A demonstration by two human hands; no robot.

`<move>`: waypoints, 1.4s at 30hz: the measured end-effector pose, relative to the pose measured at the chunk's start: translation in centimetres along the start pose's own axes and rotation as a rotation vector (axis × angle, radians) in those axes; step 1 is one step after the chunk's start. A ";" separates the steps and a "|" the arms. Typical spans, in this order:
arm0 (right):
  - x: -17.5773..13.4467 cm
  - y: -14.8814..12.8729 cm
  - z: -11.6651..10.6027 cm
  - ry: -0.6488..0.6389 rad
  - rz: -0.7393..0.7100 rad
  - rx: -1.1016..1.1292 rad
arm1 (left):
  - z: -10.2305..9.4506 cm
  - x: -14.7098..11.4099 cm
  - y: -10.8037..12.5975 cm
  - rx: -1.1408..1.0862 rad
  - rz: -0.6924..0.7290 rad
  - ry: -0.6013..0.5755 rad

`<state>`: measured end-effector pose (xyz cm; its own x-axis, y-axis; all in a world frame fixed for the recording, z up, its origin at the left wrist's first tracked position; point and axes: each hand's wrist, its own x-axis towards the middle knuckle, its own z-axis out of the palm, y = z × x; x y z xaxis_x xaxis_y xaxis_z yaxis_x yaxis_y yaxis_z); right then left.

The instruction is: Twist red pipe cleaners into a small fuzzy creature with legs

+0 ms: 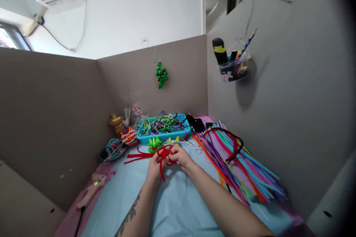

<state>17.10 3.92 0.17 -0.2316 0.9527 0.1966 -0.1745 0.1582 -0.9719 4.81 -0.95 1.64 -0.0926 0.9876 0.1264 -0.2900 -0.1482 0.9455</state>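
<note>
Both of my hands meet over the blue cloth, closed around red pipe cleaners [164, 153] that are partly bent into a small bundle. My left hand [154, 166] grips the bundle from the left, and several loose red ends stick out past it. From the other side, my right hand [180, 156] pinches the same bundle, with its fingertips close to the left ones. One red end hangs down between the hands. Just behind them sits a green fuzzy figure [155, 145], with a yellow and blue one [174, 141] beside it, partly hidden.
A blue tray [164, 136] of pipe-cleaner scraps stands behind. Scissors [194, 147] and long colourful pipe cleaners [236, 163] lie to the right. At left are a dark bowl [105, 155] and a pink glue gun [91, 192]. Grey partitions [178, 70] surround the table.
</note>
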 end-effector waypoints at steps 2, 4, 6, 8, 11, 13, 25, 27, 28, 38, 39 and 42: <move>0.0 -0.1 -0.1 0.022 -0.022 -0.037 | -0.1 0.0 -0.1 0.003 0.015 -0.019; 0.0 -0.2 -0.1 0.030 -0.027 -0.068 | -0.2 0.1 -0.1 0.002 0.039 -0.030; 0.1 -0.3 -0.1 0.033 -0.051 -0.110 | -0.4 0.2 -0.1 -0.004 0.056 -0.021; 0.1 -0.4 -0.1 0.051 -0.066 -0.139 | -0.5 0.3 -0.1 -0.018 0.052 -0.011; 0.3 -0.7 -0.4 0.053 -0.072 -0.161 | -0.5 0.3 -0.1 -0.040 0.025 0.015; 0.3 -0.8 -0.6 0.033 -0.072 -0.175 | -0.5 0.3 -0.1 -0.042 0.014 0.033; -0.1 -1.7 -1.1 -0.058 0.022 -0.118 | -0.3 0.2 -0.1 0.116 0.061 0.134; -0.1 -1.6 -0.9 -0.023 0.052 -0.095 | -0.1 0.1 0.0 0.130 0.068 0.150; -0.1 -1.5 -0.8 -0.005 0.058 -0.094 | -0.1 0.1 0.0 0.130 0.071 0.152; 0.0 -1.6 -0.6 0.137 -0.178 -0.356 | -0.2 0.1 0.0 -0.092 -0.019 0.132; -0.1 -1.7 -0.6 0.162 -0.219 -0.425 | -0.3 0.1 0.0 -0.112 -0.039 0.146; -0.5 -1.9 -0.5 0.181 -0.346 -0.586 | -0.4 0.1 0.1 -0.152 -0.091 0.123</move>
<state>17.99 3.22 1.86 -0.0840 0.8426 0.5319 0.3464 0.5252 -0.7773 4.37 -0.90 1.58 -0.1728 0.9849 -0.0037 -0.4416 -0.0741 0.8942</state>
